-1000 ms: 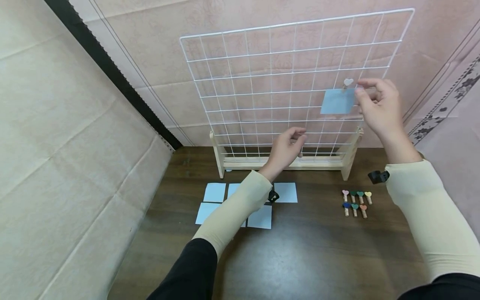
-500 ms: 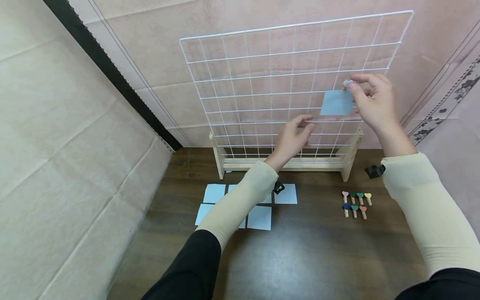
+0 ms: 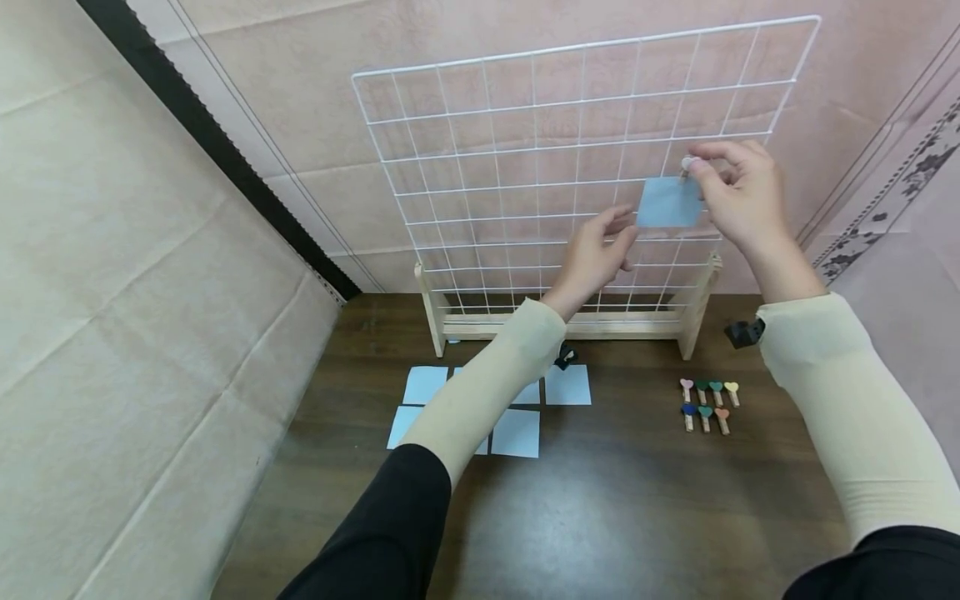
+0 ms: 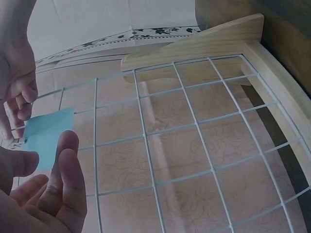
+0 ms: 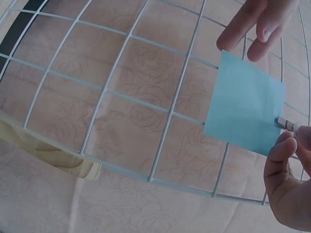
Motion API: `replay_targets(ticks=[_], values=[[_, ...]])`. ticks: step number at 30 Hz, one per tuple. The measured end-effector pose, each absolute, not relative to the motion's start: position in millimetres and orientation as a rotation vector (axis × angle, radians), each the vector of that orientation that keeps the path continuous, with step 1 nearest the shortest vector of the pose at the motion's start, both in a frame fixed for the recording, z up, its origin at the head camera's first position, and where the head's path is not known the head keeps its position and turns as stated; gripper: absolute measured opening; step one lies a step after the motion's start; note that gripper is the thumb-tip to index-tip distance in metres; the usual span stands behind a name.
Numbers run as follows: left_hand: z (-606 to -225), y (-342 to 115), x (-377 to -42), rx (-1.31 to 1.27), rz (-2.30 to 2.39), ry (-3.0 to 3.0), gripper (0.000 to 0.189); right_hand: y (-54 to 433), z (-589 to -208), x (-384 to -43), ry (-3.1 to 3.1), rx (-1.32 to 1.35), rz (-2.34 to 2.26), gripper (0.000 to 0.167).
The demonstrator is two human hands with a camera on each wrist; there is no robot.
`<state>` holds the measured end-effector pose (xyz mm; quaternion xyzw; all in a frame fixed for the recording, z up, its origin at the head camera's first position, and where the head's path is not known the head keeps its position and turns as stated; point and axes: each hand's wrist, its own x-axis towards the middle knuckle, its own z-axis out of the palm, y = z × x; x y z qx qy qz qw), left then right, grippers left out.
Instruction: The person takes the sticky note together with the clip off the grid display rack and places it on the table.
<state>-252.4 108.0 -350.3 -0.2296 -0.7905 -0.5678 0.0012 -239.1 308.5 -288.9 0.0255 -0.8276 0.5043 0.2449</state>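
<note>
A light blue paper card point(image 3: 667, 202) hangs against the upright white wire grid point(image 3: 480, 152), on its right side. At the card's top edge sits a small wooden clothespin point(image 5: 285, 123) with a white heart on it, and my right hand point(image 3: 750, 196) pinches it between thumb and index finger. My left hand point(image 3: 595, 260) is raised at the card's lower left corner, its fingers loosely bent and apart, with nothing gripped. In the left wrist view the left fingers point(image 4: 69, 155) overlap the card. The clothespin's tip shows on the card in the right wrist view.
Several light blue cards point(image 3: 516, 433) lie in two rows on the dark wooden table point(image 3: 600, 508), partly hidden by the left forearm. To the right lie several heart-topped clothespins point(image 3: 705, 418) in two rows. A wooden stand point(image 3: 701, 308) bears the grid in front of a pinkish backdrop.
My left hand has moved up and right toward the card. The right thumb and finger, earlier beside the white-heart clothespin, have come left onto it.
</note>
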Motion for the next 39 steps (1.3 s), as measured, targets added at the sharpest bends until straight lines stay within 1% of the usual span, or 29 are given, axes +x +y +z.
replay_targets(ticks=[7,15,19,24,30,39], values=[[-343,121,-260,-0.631,-1.783,-2.517,0.043,308,-287,-239,-2.276,0.063,1.374,0.035],[-336,130,-261,-0.557,-1.751,-2.52,0.028,305,-287,-239,-2.288,0.095,1.356,0.033],[-335,133,-260,-0.537,-1.759,-2.515,0.024,303,-287,-238,-2.291,0.1,1.31,0.03],[-334,134,-259,-0.523,-1.755,-2.521,0.023,302,-289,-237,-2.283,0.073,1.28,0.027],[-332,134,-259,-0.488,-1.769,-2.533,0.023,301,-291,-240,-2.257,0.045,1.255,0.028],[-338,129,-261,-0.534,-1.797,-2.483,0.02,299,-292,-238,-2.196,0.03,1.275,0.026]])
